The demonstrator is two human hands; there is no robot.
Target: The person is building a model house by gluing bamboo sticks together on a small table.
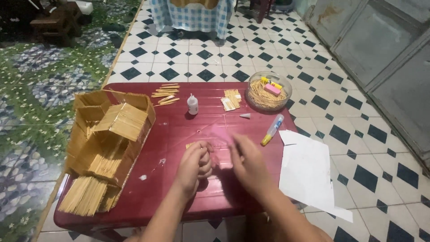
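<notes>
Both my hands are over the middle of a low dark red table (179, 130). My left hand (195, 163) is curled, pinching a small piece made of thin wooden sticks (191, 145) that peeks out above its fingers. Close to its right is my right hand (248, 161), blurred by motion, fingers pointing toward the left hand; whether it holds anything cannot be told. A model house built of thin wooden sticks (109, 139) lies on the table's left side.
A small white glue bottle (192, 104) and loose stick bundles (165, 94) (231, 99) lie at the back. A clear bowl of sticks (268, 92), a glue tube with yellow cap (272, 130), a white cap (245, 115) and white paper (307, 172) are on the right. Tiled floor surrounds.
</notes>
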